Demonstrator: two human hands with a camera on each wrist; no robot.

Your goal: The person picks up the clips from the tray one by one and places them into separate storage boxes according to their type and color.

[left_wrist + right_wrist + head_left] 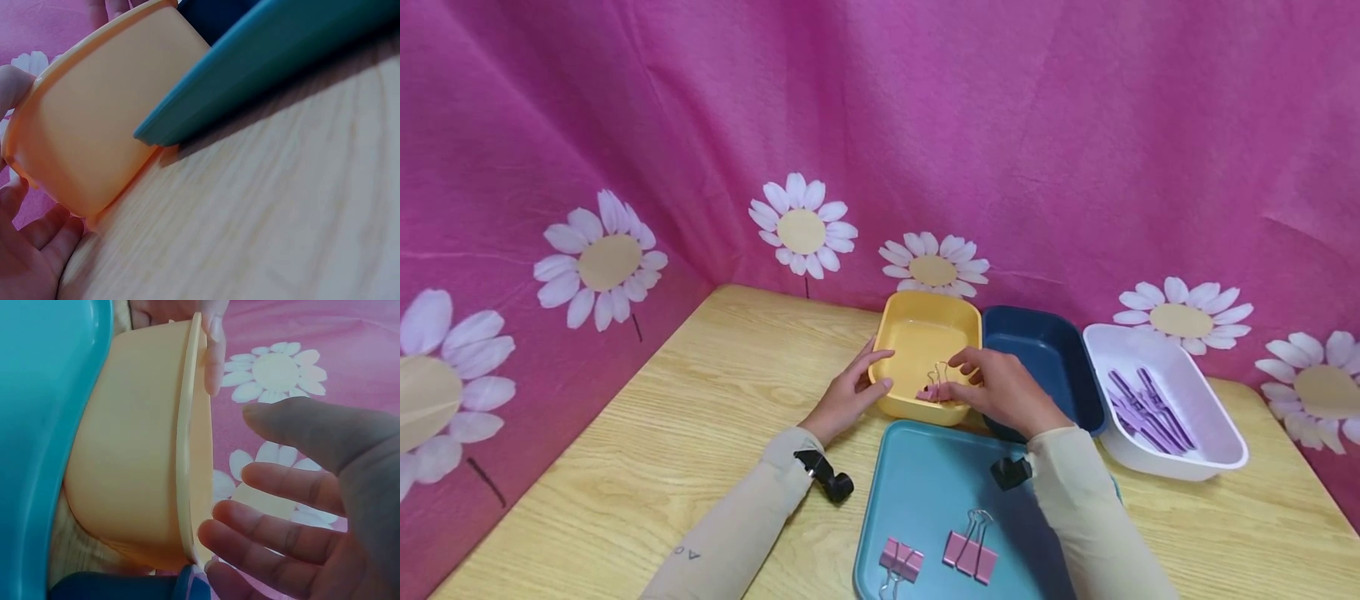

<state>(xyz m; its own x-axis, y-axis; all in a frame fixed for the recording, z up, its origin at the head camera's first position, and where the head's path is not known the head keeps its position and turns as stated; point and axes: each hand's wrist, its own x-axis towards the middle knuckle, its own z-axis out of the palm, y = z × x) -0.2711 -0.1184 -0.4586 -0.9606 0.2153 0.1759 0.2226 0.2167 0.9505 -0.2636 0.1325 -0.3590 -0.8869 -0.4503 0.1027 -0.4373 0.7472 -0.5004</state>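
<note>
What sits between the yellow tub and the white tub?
In the head view, a dark blue tub sits between the yellow tub and the white tub.

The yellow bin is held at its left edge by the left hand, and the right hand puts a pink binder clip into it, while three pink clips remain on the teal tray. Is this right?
Not quite. The head view shows two pink clips on the teal tray, not three. The rest stands: the left hand holds the yellow bin at its left edge, and the right hand has a pink binder clip at the bin.
</note>
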